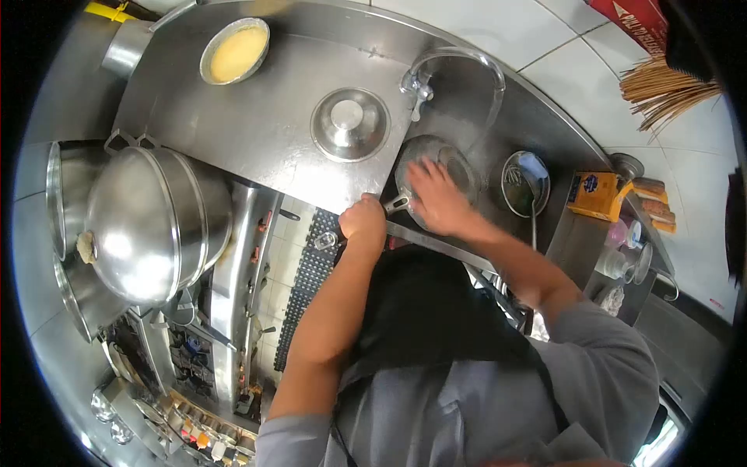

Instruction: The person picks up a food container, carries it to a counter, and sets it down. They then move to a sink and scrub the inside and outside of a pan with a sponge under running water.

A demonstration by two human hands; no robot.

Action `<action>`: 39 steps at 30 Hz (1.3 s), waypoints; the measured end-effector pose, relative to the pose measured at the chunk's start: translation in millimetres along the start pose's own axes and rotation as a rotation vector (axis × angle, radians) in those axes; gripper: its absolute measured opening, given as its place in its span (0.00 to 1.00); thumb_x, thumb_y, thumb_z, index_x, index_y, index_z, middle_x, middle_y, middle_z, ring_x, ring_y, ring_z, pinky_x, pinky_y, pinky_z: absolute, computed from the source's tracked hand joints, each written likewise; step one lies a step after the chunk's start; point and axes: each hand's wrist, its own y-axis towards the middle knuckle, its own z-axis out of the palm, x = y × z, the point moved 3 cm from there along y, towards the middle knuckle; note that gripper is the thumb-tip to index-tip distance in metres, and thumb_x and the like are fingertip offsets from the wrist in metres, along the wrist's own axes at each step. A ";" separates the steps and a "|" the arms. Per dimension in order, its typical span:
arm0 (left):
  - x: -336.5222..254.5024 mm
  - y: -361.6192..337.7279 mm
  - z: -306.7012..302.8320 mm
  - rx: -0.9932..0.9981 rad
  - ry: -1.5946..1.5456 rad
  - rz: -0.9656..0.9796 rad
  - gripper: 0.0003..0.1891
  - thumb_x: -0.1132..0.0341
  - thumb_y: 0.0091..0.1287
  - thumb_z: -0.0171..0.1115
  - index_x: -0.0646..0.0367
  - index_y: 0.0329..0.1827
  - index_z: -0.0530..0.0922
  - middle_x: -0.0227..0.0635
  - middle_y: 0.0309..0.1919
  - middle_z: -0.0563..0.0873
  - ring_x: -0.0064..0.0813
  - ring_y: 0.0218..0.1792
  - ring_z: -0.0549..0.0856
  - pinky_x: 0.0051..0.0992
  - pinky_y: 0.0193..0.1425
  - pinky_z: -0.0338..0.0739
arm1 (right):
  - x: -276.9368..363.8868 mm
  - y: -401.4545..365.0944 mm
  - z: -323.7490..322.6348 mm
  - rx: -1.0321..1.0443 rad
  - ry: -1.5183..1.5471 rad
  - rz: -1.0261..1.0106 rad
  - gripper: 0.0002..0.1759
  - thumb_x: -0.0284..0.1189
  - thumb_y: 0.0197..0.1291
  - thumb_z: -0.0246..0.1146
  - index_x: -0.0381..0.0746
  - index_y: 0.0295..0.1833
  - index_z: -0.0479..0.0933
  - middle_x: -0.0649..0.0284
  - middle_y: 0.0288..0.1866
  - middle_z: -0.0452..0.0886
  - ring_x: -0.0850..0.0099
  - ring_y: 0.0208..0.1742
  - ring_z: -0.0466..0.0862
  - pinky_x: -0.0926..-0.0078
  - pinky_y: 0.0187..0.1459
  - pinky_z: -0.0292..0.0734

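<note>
A round pan (459,166) rests tilted in the sink below the curved faucet (498,78). My left hand (363,220) is wrapped round the end of the pan's handle (397,204) at the counter's edge. Over the inside of the pan, my right hand (440,194) lies with its fingers spread; it is slightly blurred, and whether something is under the palm is hidden. Left of the faucet, a shiny metal lid (350,124) sits on the steel counter (272,117).
A bowl of yellow liquid (238,54) stands at the back left. Large steamer pots (132,226) are at the left. Right of the pan are a small pot with a whisk (525,183) and a yellow box (595,194).
</note>
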 end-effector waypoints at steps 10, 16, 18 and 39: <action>1.8 -3.5 7.1 -0.004 0.026 0.009 0.14 0.65 0.74 0.46 0.62 0.52 0.77 0.47 0.44 0.89 0.45 0.47 0.89 0.39 0.51 0.83 | -27.5 32.0 23.3 -0.051 0.053 0.082 0.31 0.40 0.70 0.52 0.37 0.73 0.64 0.55 0.79 0.58 0.51 0.80 0.54 0.43 0.76 0.48; 3.1 -3.3 8.9 -0.034 0.033 0.028 0.13 0.65 0.73 0.47 0.61 0.51 0.77 0.47 0.43 0.89 0.45 0.45 0.89 0.39 0.49 0.84 | -12.3 -3.1 26.2 -0.140 0.040 0.056 0.29 0.37 0.69 0.53 0.37 0.72 0.65 0.53 0.77 0.61 0.49 0.78 0.57 0.43 0.75 0.52; 2.7 -2.3 10.1 -0.059 0.073 0.038 0.13 0.65 0.73 0.47 0.61 0.51 0.77 0.44 0.42 0.89 0.42 0.44 0.90 0.36 0.47 0.84 | -46.4 47.1 34.6 -0.074 0.095 0.147 0.29 0.36 0.69 0.53 0.36 0.72 0.65 0.52 0.77 0.61 0.49 0.78 0.57 0.43 0.75 0.53; 2.1 -9.3 -8.2 -0.008 0.116 0.308 0.15 0.67 0.64 0.61 0.63 0.52 0.78 0.49 0.41 0.88 0.44 0.42 0.90 0.41 0.49 0.83 | -165.8 50.5 79.7 -0.218 0.744 0.729 0.27 0.47 0.69 0.56 0.38 0.63 0.74 0.51 0.64 0.77 0.53 0.64 0.77 0.54 0.65 0.68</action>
